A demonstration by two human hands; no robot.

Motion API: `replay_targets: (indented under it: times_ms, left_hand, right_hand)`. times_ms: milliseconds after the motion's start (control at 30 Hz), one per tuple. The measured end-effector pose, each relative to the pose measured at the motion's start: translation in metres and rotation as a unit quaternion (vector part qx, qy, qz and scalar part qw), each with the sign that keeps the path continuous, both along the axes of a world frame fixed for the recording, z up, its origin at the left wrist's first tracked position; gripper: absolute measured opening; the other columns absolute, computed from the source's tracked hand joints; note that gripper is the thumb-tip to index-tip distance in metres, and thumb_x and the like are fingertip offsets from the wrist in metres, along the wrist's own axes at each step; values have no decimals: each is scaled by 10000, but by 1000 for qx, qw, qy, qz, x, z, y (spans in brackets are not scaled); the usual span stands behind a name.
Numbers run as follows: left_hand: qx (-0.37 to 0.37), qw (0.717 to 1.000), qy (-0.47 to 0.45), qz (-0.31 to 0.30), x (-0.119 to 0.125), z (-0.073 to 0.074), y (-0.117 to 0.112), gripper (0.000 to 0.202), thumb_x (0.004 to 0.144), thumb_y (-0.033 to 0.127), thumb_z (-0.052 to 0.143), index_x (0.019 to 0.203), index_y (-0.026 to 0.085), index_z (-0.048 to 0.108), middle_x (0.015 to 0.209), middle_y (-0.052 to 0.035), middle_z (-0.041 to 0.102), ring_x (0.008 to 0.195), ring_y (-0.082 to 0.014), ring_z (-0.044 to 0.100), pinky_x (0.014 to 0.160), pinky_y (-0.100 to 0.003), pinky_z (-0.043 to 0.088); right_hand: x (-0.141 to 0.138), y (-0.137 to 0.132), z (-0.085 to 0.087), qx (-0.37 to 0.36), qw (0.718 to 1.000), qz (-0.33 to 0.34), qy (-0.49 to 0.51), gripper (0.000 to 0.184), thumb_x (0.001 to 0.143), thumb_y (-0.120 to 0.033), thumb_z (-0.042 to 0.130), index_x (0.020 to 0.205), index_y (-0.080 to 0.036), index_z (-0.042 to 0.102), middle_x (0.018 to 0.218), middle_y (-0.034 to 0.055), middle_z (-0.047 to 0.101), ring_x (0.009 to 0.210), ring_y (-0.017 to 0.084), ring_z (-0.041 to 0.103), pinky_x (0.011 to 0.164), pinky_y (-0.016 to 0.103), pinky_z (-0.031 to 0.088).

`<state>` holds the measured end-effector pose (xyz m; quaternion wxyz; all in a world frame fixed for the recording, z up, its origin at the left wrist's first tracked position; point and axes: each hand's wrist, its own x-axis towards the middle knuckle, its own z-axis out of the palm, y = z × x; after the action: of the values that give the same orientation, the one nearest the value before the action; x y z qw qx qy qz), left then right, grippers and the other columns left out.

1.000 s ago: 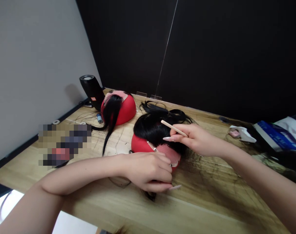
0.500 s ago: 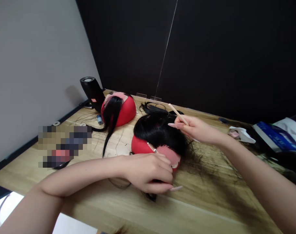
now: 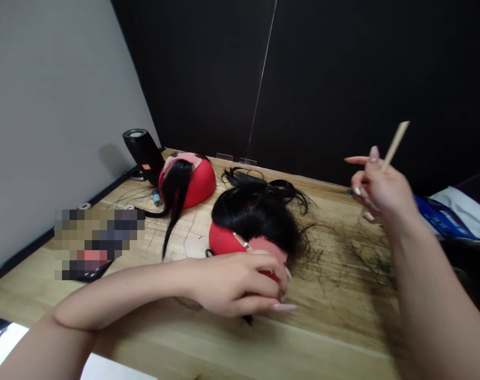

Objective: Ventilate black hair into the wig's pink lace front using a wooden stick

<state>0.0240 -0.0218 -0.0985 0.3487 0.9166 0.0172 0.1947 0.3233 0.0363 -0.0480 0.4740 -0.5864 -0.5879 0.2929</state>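
left hand (image 3: 240, 282): rests low on the desk (image 3: 327, 338) at 6 o'clock of the near red dome (image 3: 222, 240). grip clenched over the dome's front edge, fingertips on the pink patch (image 3: 264, 245), thumb underneath. a dark strand shows below the palm

right hand (image 3: 378, 190): raised off the desk at 2 o'clock of the near red dome, well apart from it. grip grasping a thin wooden stick (image 3: 396, 138), which is pinched between the fingers. the stick is tilted, its free end pointing up toward 1 o'clock. one finger is stretched out toward 9 o'clock

black hair (image 3: 256, 214): covers the top and far side of the near red dome and spills onto the desk from 12 to 3 o'clock. loose hairs (image 3: 366, 253) are scattered on the wood at 3 o'clock, below the right wrist

far red dome (image 3: 202, 182): sits at 10 o'clock of the near one, apart from it, with pink on top. a black lock (image 3: 174, 200) hangs off it toward 7 o'clock onto the desk

black speaker (image 3: 143, 150): tilted, just beside the far red dome at its 10 o'clock

blue spool (image 3: 156, 198): just beside the far red dome at its 8 o'clock

blue packet (image 3: 441, 219): at the 3 o'clock edge of the desk, partly hidden behind the right hand
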Motion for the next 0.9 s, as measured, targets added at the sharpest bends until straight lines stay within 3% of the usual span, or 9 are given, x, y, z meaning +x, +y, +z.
replay_targets:
  times_ms: [67,133,233,300,367,533,667,800,900]
  left_hand:
    - [27,999,0,38,-1,7,-7,213,934,223,564,734,152,591,1123,-127,570,1150,-220,511,1058,-353,420]
    - [44,993,-3,108,-3,13,-13,248,942,243,553,718,147,597,1086,-111,531,1100,-215,478,1033,-374,405]
    - [33,970,-22,241,-5,18,-18,272,980,272,487,787,155,638,989,-73,468,1013,-195,428,941,-367,390]
    - [14,950,-32,309,-6,18,-15,310,999,301,450,812,169,659,929,-51,424,985,-195,400,910,-368,372]
    - [-14,940,-33,340,-7,16,-10,362,1012,330,421,790,172,660,883,-34,397,961,-188,389,910,-362,367]
    - [-70,939,-69,330,-6,11,-3,361,1009,336,434,784,180,669,935,-39,425,998,-169,424,976,-325,398]
    - [-96,932,-121,328,-7,13,-1,378,984,355,494,686,163,624,1149,-80,504,1189,-195,441,1116,-355,363]
    - [-171,931,-171,273,-14,20,5,447,978,343,512,575,154,547,1365,-53,514,1351,-237,414,1160,-407,369]
    - [-198,928,-219,226,-20,23,7,469,990,329,481,553,162,512,1177,-64,646,1329,-262,476,1175,-490,360]
  right_hand:
    - [-17,-31,9,12,997,-22,79,429,920,-598,498,1009,-200,633,602,-29,491,373,47,270,385,265,153]
    - [-36,-58,9,-20,993,78,91,384,922,-548,535,1013,-195,655,759,18,629,361,16,272,365,246,124]
    - [-65,-82,-4,-135,955,254,76,455,937,-568,490,1092,-175,656,479,-58,429,349,45,258,352,221,136]
    - [-82,-86,-13,-166,933,306,87,455,947,-568,472,1070,-163,638,445,-88,321,363,45,238,361,207,150]
    - [-96,-84,-20,-175,921,326,118,421,946,-570,477,992,-168,592,470,-95,328,374,32,220,369,194,154]
    - [-112,-75,-29,-196,892,358,192,395,919,-572,527,882,-180,482,588,-72,487,385,10,268,371,173,168]
    - [-102,-74,-31,-196,887,367,198,353,893,-478,623,792,-149,545,513,-86,421,385,5,270,377,166,180]
    - [-84,-74,-22,-237,886,369,152,344,866,-465,661,788,-133,620,504,-58,474,388,21,326,381,185,199]
    - [-70,-75,-14,-235,899,355,99,341,867,-471,655,810,-135,653,549,-19,555,441,44,426,413,195,254]
